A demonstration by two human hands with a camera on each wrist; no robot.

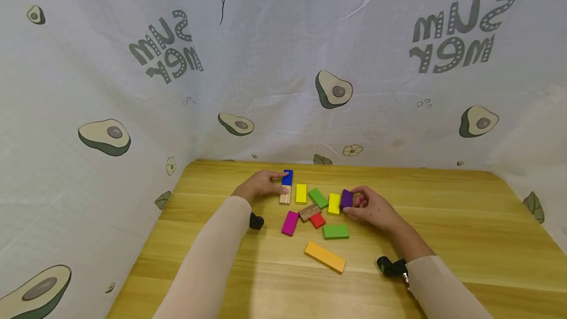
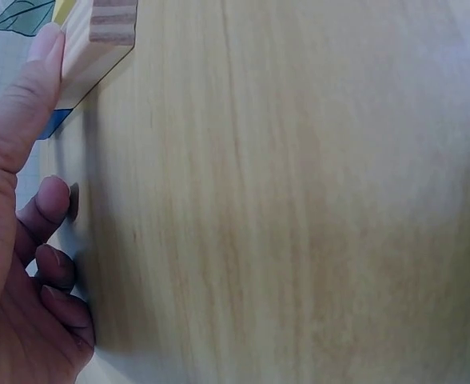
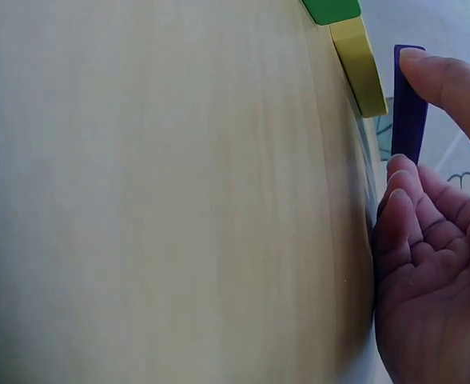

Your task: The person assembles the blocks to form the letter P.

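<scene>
In the head view my left hand (image 1: 261,185) rests at two blocks set end to end, its index fingertip on the blue block (image 1: 287,177) and its thumb on the striped wooden block (image 1: 285,197). In the left wrist view the thumb lies on the wooden block (image 2: 99,40), while the other visible fingers curl loosely below. Between thumb and fingertips my right hand (image 1: 374,208) pinches a purple block (image 1: 347,199). A yellow block (image 1: 334,204) lies immediately left of it. The right wrist view shows the purple block (image 3: 409,112) edge-on, with the thumb across its upper part.
Around the table's middle lie another yellow block (image 1: 301,194), green blocks (image 1: 318,198) (image 1: 336,232), a brown wooden block (image 1: 309,212) touching a red one (image 1: 317,220), and a magenta block (image 1: 290,223). A long orange block (image 1: 325,257) is nearest me. Printed cloth (image 1: 283,63) hangs behind the table.
</scene>
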